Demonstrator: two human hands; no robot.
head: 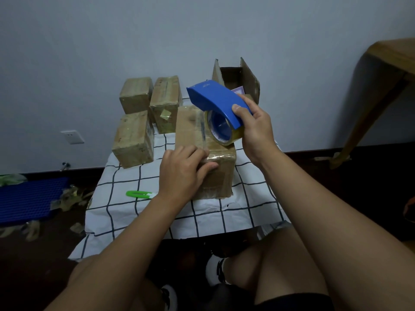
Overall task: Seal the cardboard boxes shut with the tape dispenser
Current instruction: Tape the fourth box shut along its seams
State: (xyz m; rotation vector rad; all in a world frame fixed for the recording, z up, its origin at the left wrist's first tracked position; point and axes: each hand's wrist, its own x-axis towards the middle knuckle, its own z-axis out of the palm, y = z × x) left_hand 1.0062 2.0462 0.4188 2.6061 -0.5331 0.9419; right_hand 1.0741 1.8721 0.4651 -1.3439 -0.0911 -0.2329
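A closed cardboard box (215, 176) stands in the middle of the checked cloth, with clear tape along its top. My left hand (182, 171) rests on its near top edge, fingers over the tape and thumb on the front face. Just above the box's far right corner, my right hand (253, 129) grips the blue tape dispenser (215, 102), which holds a roll of clear tape (221, 131). Three taped boxes (134, 138) (135, 95) (166, 102) stand at the left. An open box (249, 81) with raised flaps stands behind.
A green utility knife (140, 194) lies on the white checked cloth (134, 212) left of my left wrist. A blue mat (29, 198) and tape scraps lie on the dark floor at left. A wooden table (386, 86) stands at right. My knees are below.
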